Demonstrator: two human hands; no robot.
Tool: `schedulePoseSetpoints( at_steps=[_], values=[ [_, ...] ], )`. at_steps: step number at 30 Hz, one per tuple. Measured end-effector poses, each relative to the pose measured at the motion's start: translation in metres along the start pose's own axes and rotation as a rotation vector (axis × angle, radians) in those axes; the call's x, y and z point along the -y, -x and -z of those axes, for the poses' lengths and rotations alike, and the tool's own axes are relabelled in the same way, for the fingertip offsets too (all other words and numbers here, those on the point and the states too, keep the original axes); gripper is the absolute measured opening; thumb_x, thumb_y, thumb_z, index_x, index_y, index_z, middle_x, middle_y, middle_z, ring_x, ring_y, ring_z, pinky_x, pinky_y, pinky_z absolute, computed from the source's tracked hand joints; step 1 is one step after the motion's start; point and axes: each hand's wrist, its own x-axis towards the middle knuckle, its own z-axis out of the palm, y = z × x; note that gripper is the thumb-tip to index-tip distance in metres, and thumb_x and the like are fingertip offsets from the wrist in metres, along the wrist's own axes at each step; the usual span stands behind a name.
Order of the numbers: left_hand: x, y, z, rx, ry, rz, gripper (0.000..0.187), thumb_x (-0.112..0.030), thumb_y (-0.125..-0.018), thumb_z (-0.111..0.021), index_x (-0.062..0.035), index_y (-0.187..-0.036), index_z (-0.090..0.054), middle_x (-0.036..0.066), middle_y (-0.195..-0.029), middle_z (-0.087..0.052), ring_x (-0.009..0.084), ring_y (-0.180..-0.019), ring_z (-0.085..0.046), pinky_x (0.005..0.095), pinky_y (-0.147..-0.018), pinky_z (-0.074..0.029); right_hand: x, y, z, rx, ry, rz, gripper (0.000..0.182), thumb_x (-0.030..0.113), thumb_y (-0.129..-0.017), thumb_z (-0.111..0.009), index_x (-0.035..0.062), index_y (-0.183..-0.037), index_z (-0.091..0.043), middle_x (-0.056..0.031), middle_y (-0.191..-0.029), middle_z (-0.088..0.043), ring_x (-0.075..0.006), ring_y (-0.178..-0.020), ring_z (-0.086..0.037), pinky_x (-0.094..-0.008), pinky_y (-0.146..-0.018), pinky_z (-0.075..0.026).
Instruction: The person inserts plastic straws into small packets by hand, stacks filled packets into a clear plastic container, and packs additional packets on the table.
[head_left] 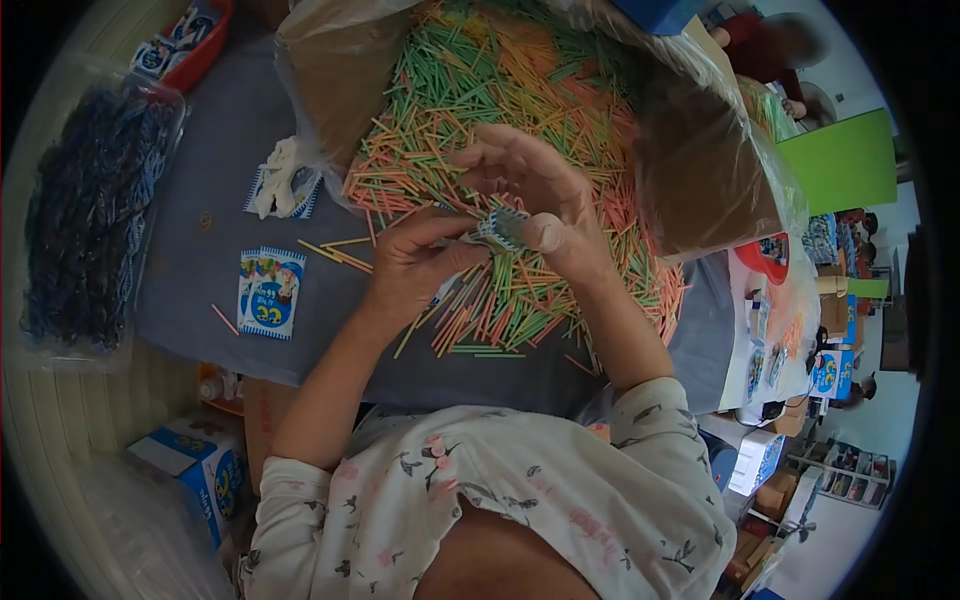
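Note:
My left hand (415,265) pinches a small printed packet (500,230) by its left side, above the heap of sticks. My right hand (555,205) is at the packet's right side, its thumb against or very near the edge. Its fingers are spread and curved over the heap, and no stick can be made out in them. Thin green, orange, pink and yellow sticks (480,90) are piled behind and under both hands. Several loose sticks (340,255) lie left of my left hand. The packet's opening cannot be made out.
Blue-and-white packets (270,295) and a crumpled white item (282,180) lie on the grey cloth (200,270). A clear tub of dark blue strands (95,210) stands left. Plastic-lined cardboard (700,170) flanks the heap. A person (765,55) is at the upper right.

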Motion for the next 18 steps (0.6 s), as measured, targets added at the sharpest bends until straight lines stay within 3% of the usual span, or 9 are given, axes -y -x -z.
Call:
schedulePoseSetpoints(
  at_steps=[3, 4, 8, 10, 13, 15, 16, 17, 18],
  values=[
    [0.001, 0.005, -0.01, 0.008, 0.097, -0.001, 0.026, 0.005, -0.082, -0.074, 0.0005, -0.107, -0.07, 0.005, -0.104, -0.068, 0.0129, -0.096, -0.062, 0.0274, -0.082, -0.051, 0.002, 0.007, -0.008, 0.085, 0.071, -0.06, 0.059, 0.046, -0.091, -0.057, -0.0011, -0.125, -0.06, -0.0112, -0.123, -0.062, -0.0216, -0.108, -0.06, -0.0373, -0.096, -0.046],
    [0.003, 0.009, -0.013, 0.011, 0.141, -0.02, 0.025, 0.004, -0.081, -0.074, 0.0004, -0.106, -0.07, 0.005, -0.104, -0.068, 0.0129, -0.095, -0.062, 0.028, -0.08, -0.051, 0.001, 0.006, -0.007, 0.197, 0.198, -0.103, 0.048, 0.04, -0.096, -0.052, -0.0011, -0.119, -0.063, -0.0121, -0.118, -0.065, -0.0211, -0.105, -0.061, -0.0372, -0.093, -0.047],
    [-0.005, 0.033, 0.004, -0.007, -0.036, 0.021, 0.024, 0.0, -0.081, -0.075, 0.0009, -0.104, -0.069, 0.006, -0.096, -0.067, 0.0121, -0.089, -0.061, 0.0284, -0.075, -0.049, -0.008, 0.0, -0.011, 0.311, 0.273, -0.007, 0.042, 0.035, -0.1, -0.048, -0.0013, -0.11, -0.067, -0.0118, -0.108, -0.068, -0.0203, -0.103, -0.061, -0.036, -0.09, -0.048],
    [-0.035, 0.052, 0.031, -0.061, -0.492, 0.094, 0.025, -0.002, -0.081, -0.074, 0.002, -0.104, -0.065, 0.008, -0.088, -0.065, 0.0115, -0.082, -0.06, 0.0271, -0.07, -0.045, -0.001, -0.009, -0.002, 0.267, 0.344, 0.039, 0.038, 0.032, -0.1, -0.05, -0.0006, -0.105, -0.069, -0.0121, -0.1, -0.069, -0.02, -0.097, -0.063, -0.0358, -0.085, -0.049],
    [-0.067, 0.076, 0.078, -0.089, -0.674, 0.132, 0.025, -0.001, -0.082, -0.07, 0.0036, -0.106, -0.062, 0.01, -0.083, -0.062, 0.0171, -0.081, -0.059, 0.0314, -0.069, -0.044, -0.02, -0.039, 0.035, 0.085, 0.594, -0.018, 0.03, 0.027, -0.098, -0.055, 0.001, -0.103, -0.07, -0.0111, -0.094, -0.069, -0.0209, -0.09, -0.065, -0.0387, -0.076, -0.052],
    [-0.073, 0.085, 0.096, -0.147, -1.484, 0.085, 0.022, 0.0, -0.081, -0.067, 0.0021, -0.103, -0.063, 0.01, -0.089, -0.062, 0.026, -0.088, -0.058, 0.0365, -0.075, -0.045, -0.052, -0.076, 0.068, -0.025, 0.779, -0.082, 0.023, 0.02, -0.095, -0.058, 0.0016, -0.098, -0.072, -0.0122, -0.089, -0.069, -0.0248, -0.083, -0.067, -0.0439, -0.07, -0.053],
    [-0.07, 0.088, 0.097, -0.152, -1.488, 0.08, 0.022, 0.0, -0.081, -0.067, 0.0021, -0.103, -0.063, 0.01, -0.089, -0.062, 0.026, -0.088, -0.058, 0.0365, -0.075, -0.045, -0.072, -0.098, 0.086, 0.03, 1.062, -0.076, 0.023, 0.021, -0.094, -0.059, 0.0022, -0.096, -0.072, -0.0149, -0.089, -0.069, -0.0275, -0.081, -0.067, -0.0454, -0.069, -0.052],
    [-0.063, 0.09, 0.096, -0.219, -1.712, 0.045, 0.022, 0.0, -0.081, -0.067, 0.0008, -0.102, -0.064, 0.01, -0.093, -0.061, 0.0295, -0.09, -0.056, 0.0389, -0.077, -0.044, -0.084, -0.119, 0.1, 0.082, 1.348, -0.067, 0.024, 0.022, -0.092, -0.059, 0.0028, -0.094, -0.072, -0.0176, -0.089, -0.068, -0.0302, -0.079, -0.067, -0.0469, -0.069, -0.052],
    [-0.058, 0.087, 0.094, -0.287, -1.932, 0.006, 0.021, -0.001, -0.08, -0.067, -0.0004, -0.1, -0.065, 0.01, -0.096, -0.06, 0.0331, -0.092, -0.054, 0.0413, -0.079, -0.043, -0.086, -0.136, 0.101, 0.076, 1.352, -0.062, 0.024, 0.022, -0.092, -0.059, 0.0028, -0.094, -0.072, -0.0176, -0.089, -0.068, -0.0302, -0.079, -0.067, -0.0469, -0.069, -0.052]
  ],
)
